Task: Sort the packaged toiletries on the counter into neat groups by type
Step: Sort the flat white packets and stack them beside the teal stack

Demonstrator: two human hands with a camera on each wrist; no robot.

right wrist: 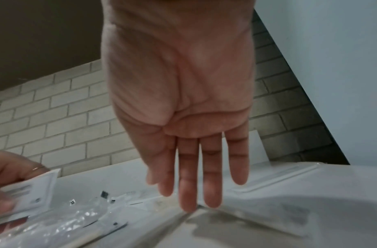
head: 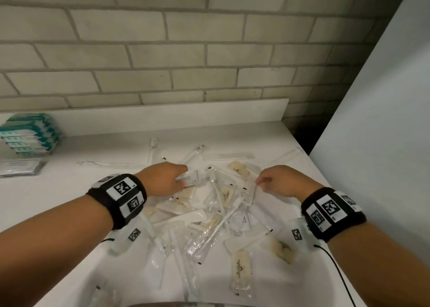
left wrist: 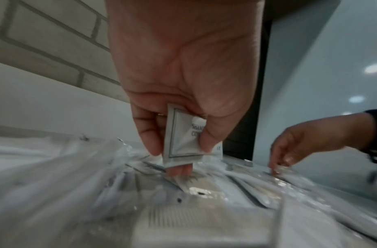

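Head view: a white counter [head: 69, 190] is carrying a loose heap of clear-wrapped toiletries [head: 216, 213]; the exact total is unclear, because the wrappers are overlapping. At least 4 cream soap bars are showing, 1 of them a wrapped soap bar [head: 240, 268] lying near the front edge, along with several white toothed combs and long thin white sticks in crinkled film. At the far left, a stack of teal-and-white boxes [head: 30, 134] is sitting above a pile of flat grey-white sachets [head: 21, 167]. The left hand [head: 162, 178] is pinching 1 flat white sachet [head: 189, 177] over the heap. The right hand [head: 281, 181] is reaching down onto a clear wrapper at the heap's right side.

Left wrist view: the thumb and fingers [left wrist: 149, 134] are curling around the sachet [left wrist: 183, 144], a matte rectangle with a thin printed border and partly covered lettering, held just above the blurred packets.

Right wrist view: the 4 fingers [right wrist: 189, 184] are hanging straight and loose, gripping nothing, their tips touching a glossy flat packet [right wrist: 257, 218].
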